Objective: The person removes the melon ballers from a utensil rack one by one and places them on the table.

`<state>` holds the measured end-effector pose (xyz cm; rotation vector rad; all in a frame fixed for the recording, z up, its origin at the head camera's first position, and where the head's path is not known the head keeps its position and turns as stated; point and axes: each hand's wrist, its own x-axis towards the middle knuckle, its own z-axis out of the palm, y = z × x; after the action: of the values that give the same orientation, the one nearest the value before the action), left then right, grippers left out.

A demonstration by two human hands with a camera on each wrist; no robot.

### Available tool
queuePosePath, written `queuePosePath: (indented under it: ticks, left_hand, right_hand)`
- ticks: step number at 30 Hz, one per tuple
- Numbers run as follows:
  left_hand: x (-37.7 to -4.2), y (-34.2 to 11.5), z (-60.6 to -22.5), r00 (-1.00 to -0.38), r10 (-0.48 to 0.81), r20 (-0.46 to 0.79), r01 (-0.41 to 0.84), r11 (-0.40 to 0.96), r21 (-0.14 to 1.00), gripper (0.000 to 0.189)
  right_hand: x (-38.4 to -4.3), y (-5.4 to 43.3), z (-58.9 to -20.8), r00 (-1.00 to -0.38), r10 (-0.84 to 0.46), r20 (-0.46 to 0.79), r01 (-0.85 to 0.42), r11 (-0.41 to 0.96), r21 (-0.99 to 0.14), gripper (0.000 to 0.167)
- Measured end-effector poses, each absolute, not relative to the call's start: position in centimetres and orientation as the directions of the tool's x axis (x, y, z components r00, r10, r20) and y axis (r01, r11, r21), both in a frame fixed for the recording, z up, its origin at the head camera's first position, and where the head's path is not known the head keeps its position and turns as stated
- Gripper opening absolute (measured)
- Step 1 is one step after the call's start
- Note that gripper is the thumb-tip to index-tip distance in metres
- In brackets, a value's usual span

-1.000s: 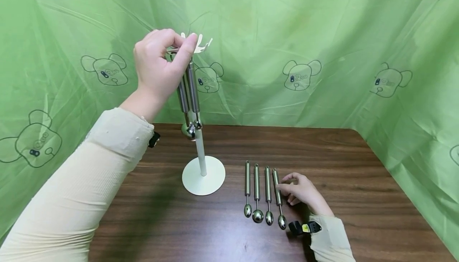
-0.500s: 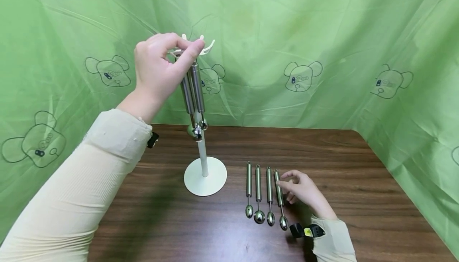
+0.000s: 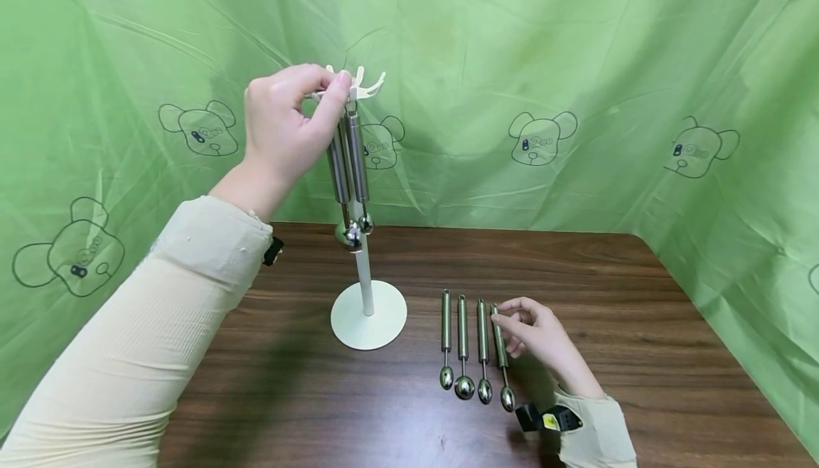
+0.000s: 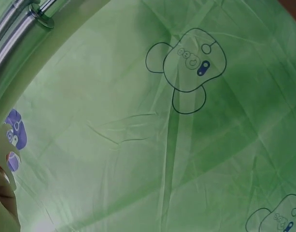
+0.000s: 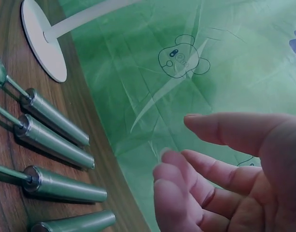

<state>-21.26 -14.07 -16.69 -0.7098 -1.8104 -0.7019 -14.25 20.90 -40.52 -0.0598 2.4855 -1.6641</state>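
My left hand (image 3: pixel 284 116) pinches the hooked top of a white utensil stand (image 3: pixel 368 329) between thumb and forefinger. Below that hand, steel melon ballers (image 3: pixel 357 158) hang heads down from the stand, partly hidden behind each other. In the left wrist view a steel handle (image 4: pixel 15 43) and a bit of the hand show at the left edge. On the table, several more melon ballers lie side by side, heads toward me. My right hand (image 3: pixel 540 340) hovers at the handle of the rightmost melon baller (image 3: pixel 500 347), its thumb apart from the loosely bent fingers (image 5: pixel 169 203), with nothing between them.
A brown wood-grain table (image 3: pixel 640 326) carries the stand and the row, with the stand left of the row. Green cloth (image 3: pixel 461 41) with bear outlines hangs behind and at both sides. A black wrist camera (image 3: pixel 549 418) sits on the right wrist.
The hooked top and hanging melon ballers have turned a little to the right, and the left thumb has shifted on the hooks. The right hand has slid slightly up along the rightmost handle.
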Motion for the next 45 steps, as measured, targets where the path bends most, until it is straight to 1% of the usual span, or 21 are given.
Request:
queuePosePath:
  ticks: [4,15,20,27,31,36,43,45]
  left_hand:
    - [-21.3,-14.1,-16.8,-0.302,0.130,0.944,0.739,0.657,0.147,0.034]
    - [-21.3,-14.2,-16.7,-0.275,0.154,0.949,0.709,0.699,0.092,0.033]
    - [-21.2,-14.0,-16.8,-0.289,0.166,0.943,0.682,0.726,0.081,0.031]
    - [-21.2,-13.5,-16.8,-0.301,0.142,0.943,0.676,0.730,0.106,0.032]
    - [-21.3,-13.4,-16.8,-0.286,0.163,0.944,0.689,0.720,0.084,0.033]
    - [-21.4,-13.3,-16.6,-0.263,0.187,0.946,0.693,0.719,0.050,0.039]
    - [-21.5,-13.2,-16.4,-0.290,0.150,0.945,0.728,0.675,0.117,0.038]
    - [-21.5,-13.1,-16.4,-0.289,0.143,0.946,0.730,0.673,0.122,0.038]
  right_hand:
    - [-14.2,20.7,-40.3,-0.989,-0.112,-0.092,0.050,0.334,-0.941,0.039]
    - [-14.1,20.5,-39.9,-0.992,-0.118,-0.046,0.011,0.276,-0.961,0.037]
    - [-13.8,20.4,-39.7,-0.994,-0.112,0.005,-0.031,0.232,-0.972,0.033]
    - [-13.6,20.3,-39.2,-0.995,-0.071,0.072,-0.084,0.193,-0.978,0.029]
    - [-13.7,19.9,-38.7,-0.995,-0.058,0.081,-0.091,0.193,-0.977,0.028]
    - [-13.7,19.3,-38.0,-0.994,-0.063,0.085,-0.096,0.196,-0.976,0.030]
    - [-13.9,18.2,-36.7,-0.990,-0.105,0.099,-0.117,0.175,-0.978,0.028]
    - [-14.0,17.9,-36.3,-0.987,-0.118,0.109,-0.129,0.176,-0.976,0.028]
